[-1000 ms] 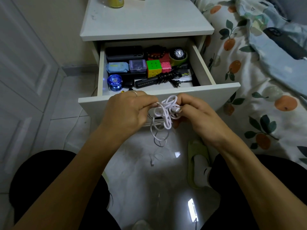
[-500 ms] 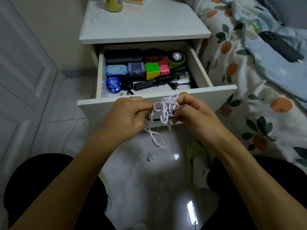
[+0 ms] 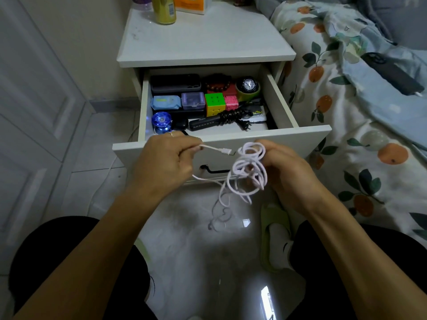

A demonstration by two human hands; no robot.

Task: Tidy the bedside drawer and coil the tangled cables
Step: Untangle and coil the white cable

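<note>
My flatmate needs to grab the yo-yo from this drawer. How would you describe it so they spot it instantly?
Look in the open white bedside drawer, at its front left corner. The translucent blue round yo-yo sits there, just before a pale blue wipes packet. It is the only shiny, see-through blue disc among boxy items.

A home bedroom. A white nightstand [image 3: 203, 42] stands against the wall, its drawer [image 3: 231, 139] pulled open on small personal things: a wristwatch [image 3: 248, 85], a puzzle cube [image 3: 215, 103], a bead bracelet [image 3: 218, 83]. Just right of the nightstand is a bed [image 3: 346, 125] with orange-print bedding; to its left, white panelled doors [image 3: 30, 93]. Below it, pale floor tiles [image 3: 196, 239] and a green slipper [image 3: 275, 229].
</note>
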